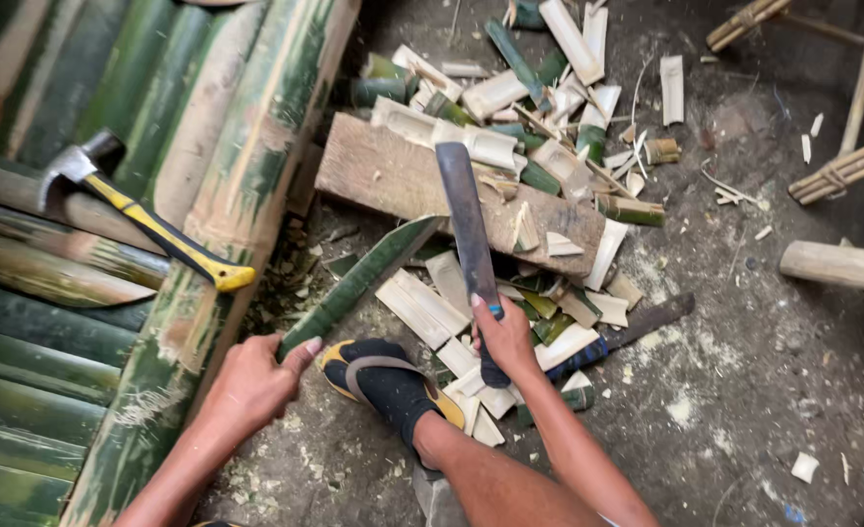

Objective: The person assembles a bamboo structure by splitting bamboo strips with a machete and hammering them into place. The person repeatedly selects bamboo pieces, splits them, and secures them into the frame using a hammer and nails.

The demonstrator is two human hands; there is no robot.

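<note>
Dirt floor, bamboo offcuts round wooden block. Left hand gripping green strip, right hand closed on machete over block. Risk: glancing blade hitting sandalled foot below block.

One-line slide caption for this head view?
Left hand holds a green bamboo strip; right hand grips a machete over a wooden block.

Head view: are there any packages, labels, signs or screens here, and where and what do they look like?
None in view. Only work things show: the left hand grips a green bamboo strip, the right hand a dark blade, above a wood block; a yellow-handled hammer lies on bamboo poles.
</note>
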